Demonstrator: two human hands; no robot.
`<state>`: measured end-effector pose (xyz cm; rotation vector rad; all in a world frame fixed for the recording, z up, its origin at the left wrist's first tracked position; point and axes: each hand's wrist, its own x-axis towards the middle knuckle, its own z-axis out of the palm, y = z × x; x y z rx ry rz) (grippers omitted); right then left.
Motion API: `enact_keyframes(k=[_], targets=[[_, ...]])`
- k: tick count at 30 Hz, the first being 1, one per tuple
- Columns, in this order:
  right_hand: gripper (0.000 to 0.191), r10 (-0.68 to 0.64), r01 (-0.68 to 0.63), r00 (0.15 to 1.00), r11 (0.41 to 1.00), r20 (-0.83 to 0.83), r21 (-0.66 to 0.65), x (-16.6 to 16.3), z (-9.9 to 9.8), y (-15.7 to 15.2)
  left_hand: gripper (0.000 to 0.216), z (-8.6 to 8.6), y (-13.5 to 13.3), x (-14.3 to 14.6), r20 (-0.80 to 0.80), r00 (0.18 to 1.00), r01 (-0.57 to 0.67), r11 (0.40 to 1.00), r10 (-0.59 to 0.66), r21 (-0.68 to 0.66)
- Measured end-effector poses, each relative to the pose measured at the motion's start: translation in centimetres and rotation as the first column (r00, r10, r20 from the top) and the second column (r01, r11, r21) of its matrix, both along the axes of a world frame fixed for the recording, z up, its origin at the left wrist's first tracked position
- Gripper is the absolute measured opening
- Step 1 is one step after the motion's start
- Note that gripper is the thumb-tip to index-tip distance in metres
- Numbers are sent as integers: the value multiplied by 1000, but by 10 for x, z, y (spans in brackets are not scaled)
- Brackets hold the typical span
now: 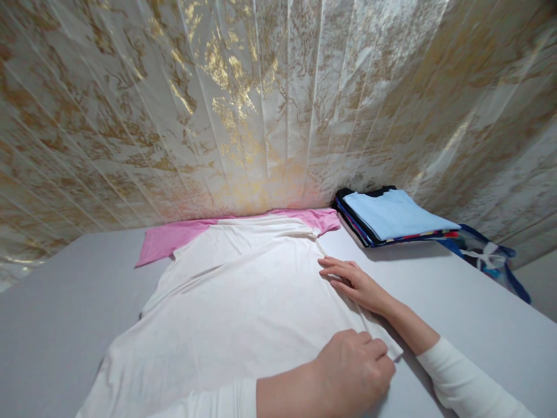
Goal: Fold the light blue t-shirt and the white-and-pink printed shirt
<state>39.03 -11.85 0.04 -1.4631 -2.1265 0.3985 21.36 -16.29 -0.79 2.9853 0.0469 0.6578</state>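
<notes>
A white T-shirt (243, 296) with pink sleeves lies spread on the table, its collar end toward the curtain and its lower part toward me. My left hand (354, 366) reaches across the near part of the shirt, its fingers closed on the fabric near the right hem corner. Farther up the same side edge rests my right hand (354, 284), fingers stretched out over the cloth. A few creases run across the shirt's left half. The fingertips of my left hand are partly hidden beneath its knuckles.
A stack of folded clothes (400, 215), light blue on top and darker ones below, sits at the back right. Beside it, a clear bag with blue edging (491, 258) hangs at the right edge of the white table (43, 325). A gold-patterned curtain (270, 104) closes off the back.
</notes>
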Motion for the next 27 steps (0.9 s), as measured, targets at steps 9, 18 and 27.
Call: enact_keyframes(k=[9, 18, 27], targets=[[34, -24, 25, 999, 999, -35, 37, 4, -5, 2, 19, 28, 24, -10, -111, 992, 9, 923, -56, -385], [38, -26, 26, 983, 1000, -183, -3, 5, 6, -5, 29, 33, 30, -40, -169, 983, 52, 989, -75, -135], [38, 189, -239, 954, 947, -232, -213, -46, 25, -20, 44, 12, 38, -76, -200, 972, 124, 992, -119, 9]])
